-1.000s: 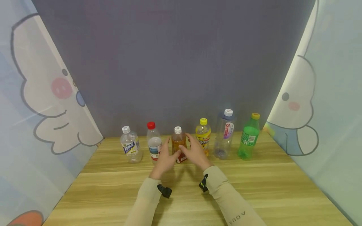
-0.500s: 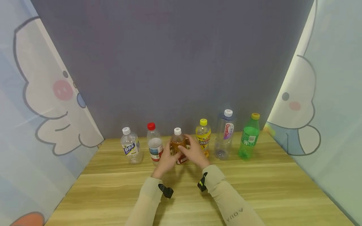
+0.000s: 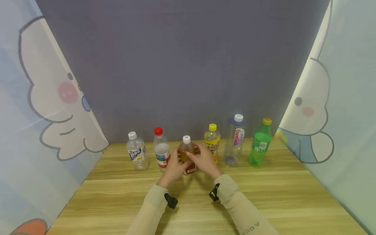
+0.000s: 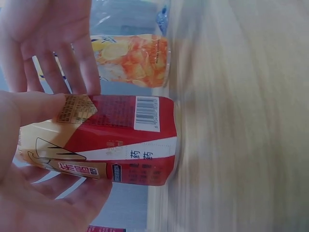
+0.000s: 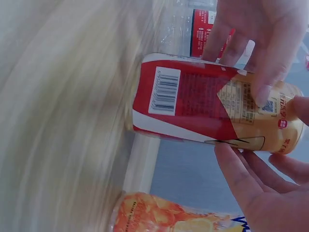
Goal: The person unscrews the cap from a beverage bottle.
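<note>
Both of my hands hold a bottle (image 3: 190, 170) with a white cap and a red and gold label. My left hand (image 3: 173, 169) grips its left side and my right hand (image 3: 207, 162) its right side, thumbs towards me. In the left wrist view the label (image 4: 120, 140) and its barcode face the camera, and the left fingers (image 4: 87, 198) curl along the side. The right wrist view has the right fingers (image 5: 241, 174) against the bottle's other side. The bottle stands nearly upright; whether its base touches the table is unclear.
To the left stand a white-capped bottle (image 3: 137, 155) and a red-capped bottle (image 3: 161, 153). On the right are a yellow-capped bottle (image 3: 212, 143), a tall clear bottle (image 3: 233, 147) and a green bottle (image 3: 259, 143). A dark wall (image 3: 188, 71) rises behind the wooden table (image 3: 117, 195).
My hands have closed in from around the bottle to grip it. The bottle has shifted slightly towards me, out of line with the row. The other bottles stand as before.
</note>
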{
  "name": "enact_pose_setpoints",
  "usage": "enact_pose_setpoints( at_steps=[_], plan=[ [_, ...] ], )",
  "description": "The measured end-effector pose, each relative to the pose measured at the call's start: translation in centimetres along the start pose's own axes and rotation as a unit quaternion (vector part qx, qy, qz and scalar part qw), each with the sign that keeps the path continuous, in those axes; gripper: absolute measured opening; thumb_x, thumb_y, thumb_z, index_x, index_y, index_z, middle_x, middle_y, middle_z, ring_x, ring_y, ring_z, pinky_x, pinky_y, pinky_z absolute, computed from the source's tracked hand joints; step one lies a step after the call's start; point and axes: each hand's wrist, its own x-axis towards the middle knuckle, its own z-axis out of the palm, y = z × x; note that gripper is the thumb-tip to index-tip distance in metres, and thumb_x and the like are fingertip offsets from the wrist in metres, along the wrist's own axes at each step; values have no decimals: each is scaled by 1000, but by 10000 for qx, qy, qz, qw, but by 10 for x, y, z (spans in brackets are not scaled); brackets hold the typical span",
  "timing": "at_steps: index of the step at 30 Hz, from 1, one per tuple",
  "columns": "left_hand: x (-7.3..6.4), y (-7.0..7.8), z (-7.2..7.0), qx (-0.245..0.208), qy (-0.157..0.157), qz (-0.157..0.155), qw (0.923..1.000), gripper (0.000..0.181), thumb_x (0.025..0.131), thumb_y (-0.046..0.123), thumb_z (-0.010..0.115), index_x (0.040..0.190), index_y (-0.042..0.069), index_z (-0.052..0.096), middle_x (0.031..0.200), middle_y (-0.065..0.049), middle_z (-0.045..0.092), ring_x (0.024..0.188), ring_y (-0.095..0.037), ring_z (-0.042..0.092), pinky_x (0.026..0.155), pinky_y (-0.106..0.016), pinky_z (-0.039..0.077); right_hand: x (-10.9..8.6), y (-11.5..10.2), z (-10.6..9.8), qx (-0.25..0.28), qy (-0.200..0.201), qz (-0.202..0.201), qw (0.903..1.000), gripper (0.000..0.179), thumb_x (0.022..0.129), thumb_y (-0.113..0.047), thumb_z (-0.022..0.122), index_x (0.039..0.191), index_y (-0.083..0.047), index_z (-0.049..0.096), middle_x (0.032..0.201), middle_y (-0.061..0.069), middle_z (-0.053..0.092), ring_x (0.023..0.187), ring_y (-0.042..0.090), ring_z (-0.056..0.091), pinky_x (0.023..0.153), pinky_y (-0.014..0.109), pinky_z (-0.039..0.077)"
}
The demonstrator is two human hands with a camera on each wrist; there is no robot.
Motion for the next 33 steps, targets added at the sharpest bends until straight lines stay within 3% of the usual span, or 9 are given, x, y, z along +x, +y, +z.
enact_pose_setpoints(
  at_steps=[10,21,29,33],
  plan=[
    [-9,3,0,93,-205,15,9997,89,92,39,76,156,5,26,146,-18,46,133,-36,49,105,-57,43,-15,-9,-12,32,-155,163,9997,53,96,-31,72,138,-4,55,121,14,65,109,32,64,92,48,53],
    [-16,10,-5,-91,-464,40,9989,89,87,32,82,153,2,31,140,-18,49,127,-36,52,104,-55,45,-31,-17,-21,229,-113,82,9996,45,95,-29,73,131,-6,58,114,11,67,104,26,66,91,46,53],
    [-20,18,-9,-20,-530,266,9982,83,86,31,83,150,7,36,135,-13,51,123,-33,54,101,-54,47,-36,-24,-28,247,-118,30,9996,41,95,-27,73,128,-7,60,112,9,69,102,25,67,89,45,55],
    [-22,22,-10,-9,-734,284,9969,84,86,34,83,151,10,36,136,-11,50,122,-32,55,98,-54,49,-40,-26,-34,277,-307,67,9991,40,96,-27,72,127,-5,59,112,10,68,102,26,67,89,45,54]
  ],
)
